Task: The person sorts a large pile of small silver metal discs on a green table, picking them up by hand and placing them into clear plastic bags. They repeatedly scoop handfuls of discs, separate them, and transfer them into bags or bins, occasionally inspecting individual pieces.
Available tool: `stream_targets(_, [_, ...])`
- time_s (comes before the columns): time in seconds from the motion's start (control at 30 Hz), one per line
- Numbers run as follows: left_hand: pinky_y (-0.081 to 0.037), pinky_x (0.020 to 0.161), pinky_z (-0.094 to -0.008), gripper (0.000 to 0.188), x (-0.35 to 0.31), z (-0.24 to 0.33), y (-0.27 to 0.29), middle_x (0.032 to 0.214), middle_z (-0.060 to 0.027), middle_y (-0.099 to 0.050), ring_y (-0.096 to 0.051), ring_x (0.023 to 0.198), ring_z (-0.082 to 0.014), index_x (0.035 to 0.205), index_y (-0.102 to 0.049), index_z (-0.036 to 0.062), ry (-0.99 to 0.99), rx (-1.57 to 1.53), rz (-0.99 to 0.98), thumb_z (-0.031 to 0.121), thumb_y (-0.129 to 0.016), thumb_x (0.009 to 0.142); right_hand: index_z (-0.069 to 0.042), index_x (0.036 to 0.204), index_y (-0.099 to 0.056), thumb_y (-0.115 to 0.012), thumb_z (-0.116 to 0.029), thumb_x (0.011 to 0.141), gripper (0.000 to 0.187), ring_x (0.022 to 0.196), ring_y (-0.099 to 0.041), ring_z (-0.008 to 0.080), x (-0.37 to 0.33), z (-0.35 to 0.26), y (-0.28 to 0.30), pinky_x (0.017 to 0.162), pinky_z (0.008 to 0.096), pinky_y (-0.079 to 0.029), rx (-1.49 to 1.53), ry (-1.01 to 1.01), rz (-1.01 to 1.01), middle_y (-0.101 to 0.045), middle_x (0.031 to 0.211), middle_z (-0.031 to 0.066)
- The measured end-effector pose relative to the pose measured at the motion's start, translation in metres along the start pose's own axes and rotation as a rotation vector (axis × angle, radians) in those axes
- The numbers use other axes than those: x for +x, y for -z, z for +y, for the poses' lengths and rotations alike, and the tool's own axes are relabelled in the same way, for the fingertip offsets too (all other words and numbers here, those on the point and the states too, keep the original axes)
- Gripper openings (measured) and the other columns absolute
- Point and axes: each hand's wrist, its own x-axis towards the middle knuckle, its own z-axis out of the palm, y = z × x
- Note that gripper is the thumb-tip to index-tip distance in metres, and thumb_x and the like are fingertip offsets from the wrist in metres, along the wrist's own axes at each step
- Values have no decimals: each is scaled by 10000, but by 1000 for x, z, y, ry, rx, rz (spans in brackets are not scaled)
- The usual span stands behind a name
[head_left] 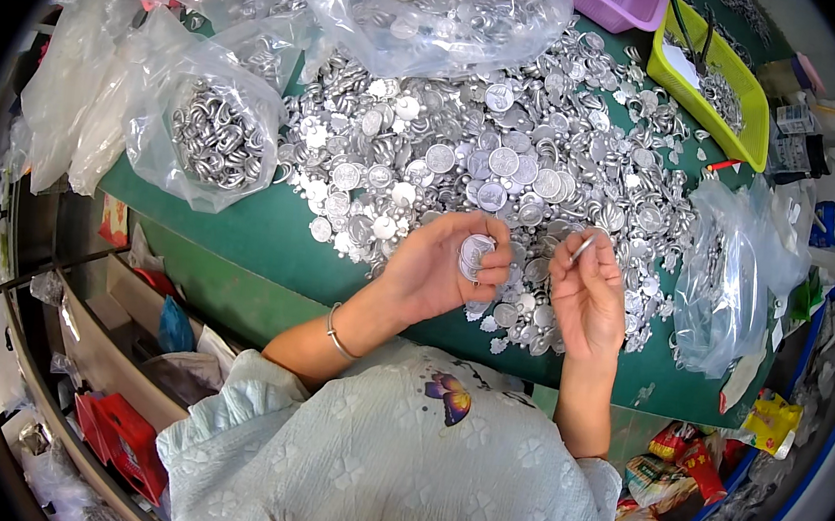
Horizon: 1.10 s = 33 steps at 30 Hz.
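Round silver discs [475, 257] sit in the palm of the left hand [449, 266], fingers curled over and clamped on them; exact count unclear. Right hand [590, 299] pinches a small flat metal piece [583, 246] between thumb and fingers, seen nearly edge-on. Hands well apart from contact with each other, both above the near edge of a big pile of loose silver pieces [504, 161], mostly coin-like discs, some flower-shaped. Pile lies on a green table [237, 255]. Left of the pile, a clear bag of metal rings [216, 136], open; beyond it at the far side, a larger clear bag [438, 47] with more pieces. Far right, a yellow-green basket [755, 132] holding a black-handled tool [705, 42] and metal bits; purple basket [618, 7] just beside it. Crumpled clear plastic bag [722, 280] on the table's right end. Bracelet [333, 330] on the left wrist.
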Motion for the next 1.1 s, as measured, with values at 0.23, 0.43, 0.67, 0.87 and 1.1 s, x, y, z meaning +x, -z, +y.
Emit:
stream_targets(0.23, [-411,642,-279,476,3,-2,1,909,-86,-541,-506,780,-174,1130,-489,-26,0,53,-73,377,-324,937,-24,1113,-496,-607,-76,788,348,739,-429,134,-9,3,-2,695,238,-389,363,-364,-58,-503,904,43])
stream_targets(0.43, [-421,755,-330,611,3,-2,-4,1050,-137,-548,-528,902,-201,1250,-403,-64,-7,24,-101,445,-285,934,-27,1077,-513,-557,-38,822,259,764,-496,135,-13,11,-7,714,260,-418,14,-187,49,-547,920,67])
stream_targets(0.67, [-357,937,-405,642,2,-2,-1,1237,-232,-444,-452,1134,-292,1292,-327,-88,-13,-23,-96,442,-259,937,-10,897,-615,-655,43,695,213,776,-538,203,-24,20,-25,674,302,-435,-1091,695,36,-581,870,66])
stream_targets(0.87, [-274,1028,-419,622,-2,-3,-15,1328,-302,-314,-360,1240,-325,1292,-317,-95,-19,91,-71,417,-260,941,-51,792,-683,-663,-9,530,266,779,-507,217,-27,16,-17,710,352,-396,-1771,1071,-271,-580,868,60])
stream_targets(1.1, [-473,739,-269,363,-7,-2,-3,915,-97,-570,-560,842,-156,1193,-481,-25,-224,410,123,220,-436,930,-17,841,-645,-601,26,637,214,864,-522,272,-14,12,-16,780,359,-405,-1526,905,-133,-594,898,99])
